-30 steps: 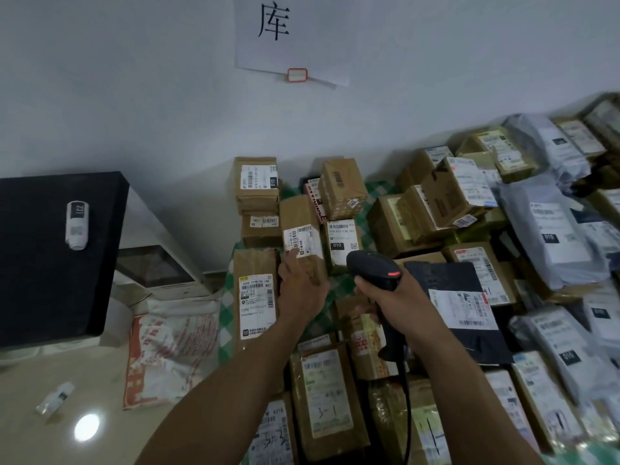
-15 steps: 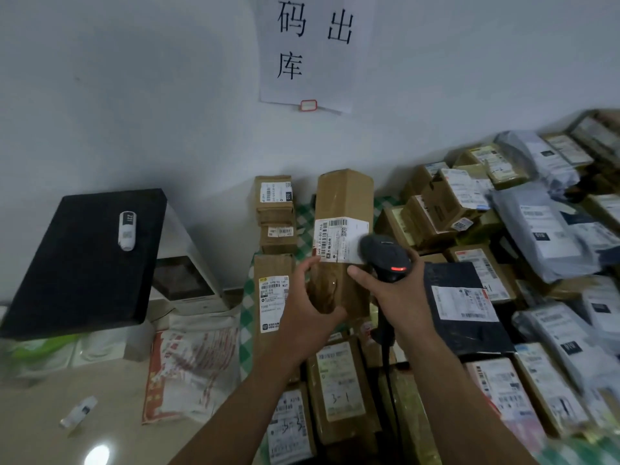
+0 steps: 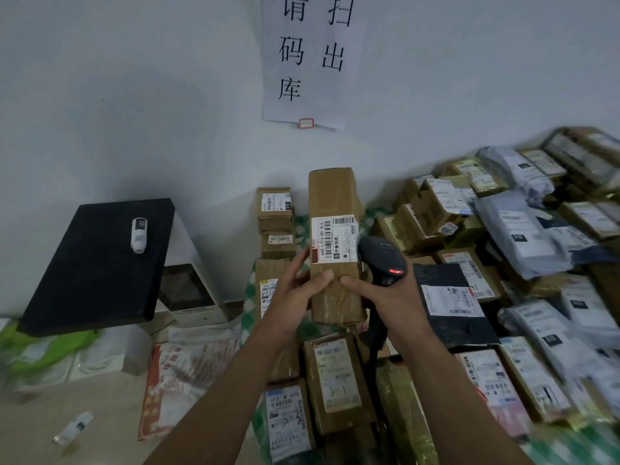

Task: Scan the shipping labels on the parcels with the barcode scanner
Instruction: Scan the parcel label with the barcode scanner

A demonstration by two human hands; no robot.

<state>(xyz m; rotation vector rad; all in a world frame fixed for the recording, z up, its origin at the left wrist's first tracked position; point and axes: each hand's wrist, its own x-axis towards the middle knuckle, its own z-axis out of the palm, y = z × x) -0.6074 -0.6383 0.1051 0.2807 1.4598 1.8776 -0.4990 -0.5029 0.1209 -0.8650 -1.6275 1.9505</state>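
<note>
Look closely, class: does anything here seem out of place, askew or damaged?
A small white bottle lies on its side on the floor, lower left. The wall sign curls off the wall at its bottom right corner. The left hand grips a parcel, the right hand a scanner; both look fine.

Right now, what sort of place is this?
Likely a courier parcel depot: labelled parcels heaped together, a printed wall notice, and a barcode scanner in the right hand.
</note>
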